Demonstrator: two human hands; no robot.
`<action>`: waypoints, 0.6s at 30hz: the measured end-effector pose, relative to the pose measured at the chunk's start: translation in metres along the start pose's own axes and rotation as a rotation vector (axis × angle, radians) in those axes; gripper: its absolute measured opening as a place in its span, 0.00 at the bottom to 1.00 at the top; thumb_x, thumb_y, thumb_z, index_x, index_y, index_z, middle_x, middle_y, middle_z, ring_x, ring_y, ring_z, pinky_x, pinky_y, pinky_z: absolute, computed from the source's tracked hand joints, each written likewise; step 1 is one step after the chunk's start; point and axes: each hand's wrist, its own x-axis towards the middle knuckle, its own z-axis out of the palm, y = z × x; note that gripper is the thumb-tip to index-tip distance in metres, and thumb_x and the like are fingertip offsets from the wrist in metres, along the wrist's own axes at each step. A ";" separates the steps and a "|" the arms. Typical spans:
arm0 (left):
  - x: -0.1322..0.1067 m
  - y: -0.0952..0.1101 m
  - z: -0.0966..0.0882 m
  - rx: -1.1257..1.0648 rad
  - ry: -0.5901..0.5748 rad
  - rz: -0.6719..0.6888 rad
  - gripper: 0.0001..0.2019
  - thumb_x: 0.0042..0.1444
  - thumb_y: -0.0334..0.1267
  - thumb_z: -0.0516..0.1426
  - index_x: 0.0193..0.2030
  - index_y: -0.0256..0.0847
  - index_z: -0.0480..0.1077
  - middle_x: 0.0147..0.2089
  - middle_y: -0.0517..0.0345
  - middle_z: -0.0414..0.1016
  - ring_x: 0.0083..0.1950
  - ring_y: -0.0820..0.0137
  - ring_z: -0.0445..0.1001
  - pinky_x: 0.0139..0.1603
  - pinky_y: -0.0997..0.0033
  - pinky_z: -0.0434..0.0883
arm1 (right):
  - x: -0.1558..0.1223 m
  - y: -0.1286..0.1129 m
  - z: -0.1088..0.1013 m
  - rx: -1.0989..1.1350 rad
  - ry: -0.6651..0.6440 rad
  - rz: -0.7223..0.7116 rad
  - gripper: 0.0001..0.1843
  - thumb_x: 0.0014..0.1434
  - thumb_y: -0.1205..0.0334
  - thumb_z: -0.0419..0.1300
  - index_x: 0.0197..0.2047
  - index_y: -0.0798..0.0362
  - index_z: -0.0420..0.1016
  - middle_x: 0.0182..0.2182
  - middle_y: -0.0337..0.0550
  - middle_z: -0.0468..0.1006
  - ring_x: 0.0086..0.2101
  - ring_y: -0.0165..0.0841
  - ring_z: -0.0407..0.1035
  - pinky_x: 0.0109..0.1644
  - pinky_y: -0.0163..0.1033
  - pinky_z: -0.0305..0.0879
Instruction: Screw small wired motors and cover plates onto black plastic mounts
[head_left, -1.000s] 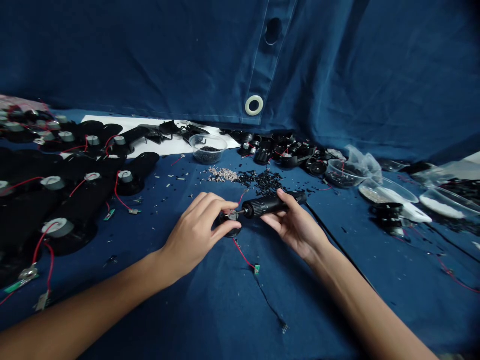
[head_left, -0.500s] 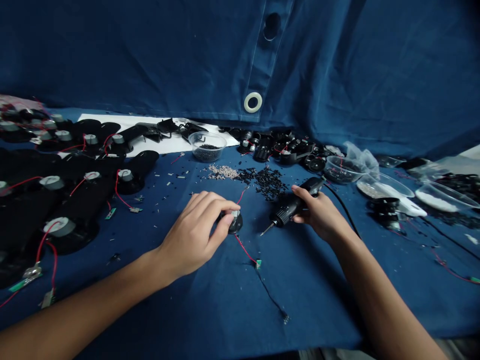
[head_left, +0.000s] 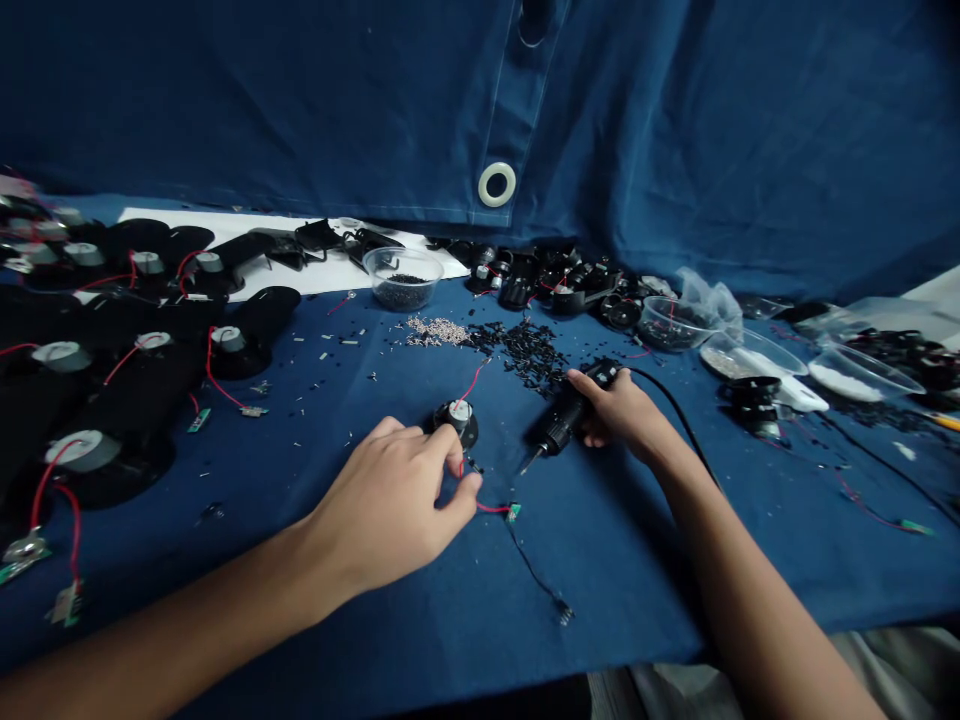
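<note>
A round black part (head_left: 456,422) with a silver cap is sitting on the blue cloth-covered desk (head_left: 615,570), directly in front of the person, with a red wire (head_left: 474,380) rising from its far side and another red wire (head_left: 491,508) leading to a small green circuit board (head_left: 513,512). The left hand (head_left: 386,505) is hovering just in front of the part, its fingers (head_left: 457,465) loosely spread and curved downward, holding nothing; whether they are touching the part cannot be told. The right hand (head_left: 619,415) is gripping a corded black hand tool (head_left: 564,425) with a thin metal tip, its fingers wrapped narrowly around the body and the tip pointing down toward the desk. Just beyond the hands, black bits (head_left: 525,355) and a pile of small silver pieces (head_left: 436,332) are lying scattered, while rows of similar wired black parts (head_left: 229,350) are spreading across the left side and clear plastic bowls (head_left: 750,355) are standing on the right.
</note>
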 end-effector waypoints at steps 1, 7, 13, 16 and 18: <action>0.000 0.000 0.000 -0.013 -0.007 0.020 0.06 0.59 0.38 0.52 0.33 0.41 0.64 0.25 0.64 0.68 0.28 0.70 0.66 0.41 0.63 0.60 | -0.001 0.000 -0.003 -0.060 0.020 -0.017 0.42 0.49 0.42 0.63 0.57 0.62 0.56 0.21 0.48 0.74 0.21 0.44 0.71 0.25 0.48 0.70; 0.004 -0.008 -0.004 -0.036 0.006 0.099 0.06 0.62 0.31 0.50 0.35 0.41 0.66 0.32 0.63 0.73 0.33 0.69 0.68 0.38 0.67 0.60 | -0.037 -0.012 -0.013 -0.398 0.397 -0.602 0.28 0.59 0.42 0.53 0.55 0.54 0.65 0.28 0.45 0.73 0.31 0.39 0.70 0.39 0.44 0.65; 0.011 -0.022 -0.006 0.011 0.024 0.143 0.08 0.65 0.34 0.49 0.41 0.43 0.69 0.39 0.61 0.74 0.38 0.68 0.71 0.41 0.67 0.62 | -0.090 -0.026 0.020 -0.279 -0.125 -1.382 0.22 0.61 0.68 0.52 0.58 0.50 0.62 0.43 0.48 0.68 0.43 0.34 0.65 0.48 0.41 0.65; 0.016 -0.028 -0.008 0.044 0.040 0.127 0.08 0.65 0.33 0.49 0.40 0.42 0.70 0.38 0.60 0.73 0.38 0.68 0.71 0.40 0.68 0.63 | -0.097 -0.026 0.032 -0.319 -0.249 -1.481 0.20 0.60 0.71 0.53 0.56 0.52 0.65 0.47 0.49 0.66 0.47 0.35 0.61 0.52 0.43 0.63; 0.018 -0.032 -0.007 0.029 0.027 0.134 0.07 0.64 0.33 0.51 0.39 0.42 0.70 0.37 0.61 0.73 0.37 0.69 0.71 0.40 0.69 0.63 | -0.095 -0.024 0.035 -0.348 -0.253 -1.498 0.16 0.61 0.68 0.54 0.53 0.54 0.67 0.46 0.49 0.66 0.46 0.35 0.61 0.51 0.42 0.64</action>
